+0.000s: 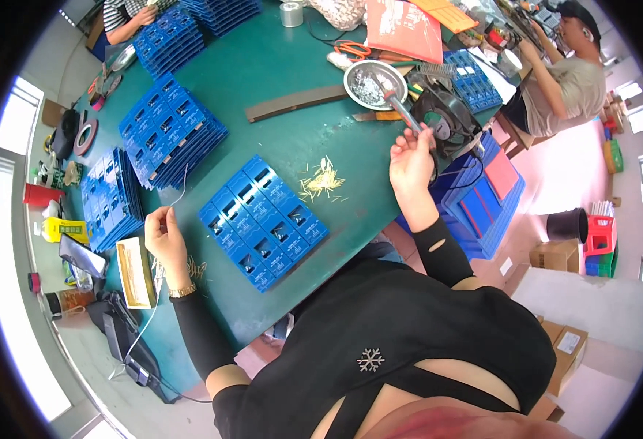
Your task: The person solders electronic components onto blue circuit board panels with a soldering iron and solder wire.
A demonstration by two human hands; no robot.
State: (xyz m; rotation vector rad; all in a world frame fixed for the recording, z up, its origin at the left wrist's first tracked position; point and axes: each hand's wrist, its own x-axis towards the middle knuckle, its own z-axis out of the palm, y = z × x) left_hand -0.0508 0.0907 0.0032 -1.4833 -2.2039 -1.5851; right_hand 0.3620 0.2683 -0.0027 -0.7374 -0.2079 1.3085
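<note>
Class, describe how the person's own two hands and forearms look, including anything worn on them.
The left hand and right hand wear no gloves. A separate black sleeve covers each forearm, with a bare gap before the black top. A gold-coloured band circles the left wrist; the right sleeve has a small oval opening near its wrist end.

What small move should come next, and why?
Probably bring the soldering iron in the right hand over to the nearest blue board: the iron's tip is over the metal bowl, the left hand pinches thin wire, and the board lies between the hands.
</note>
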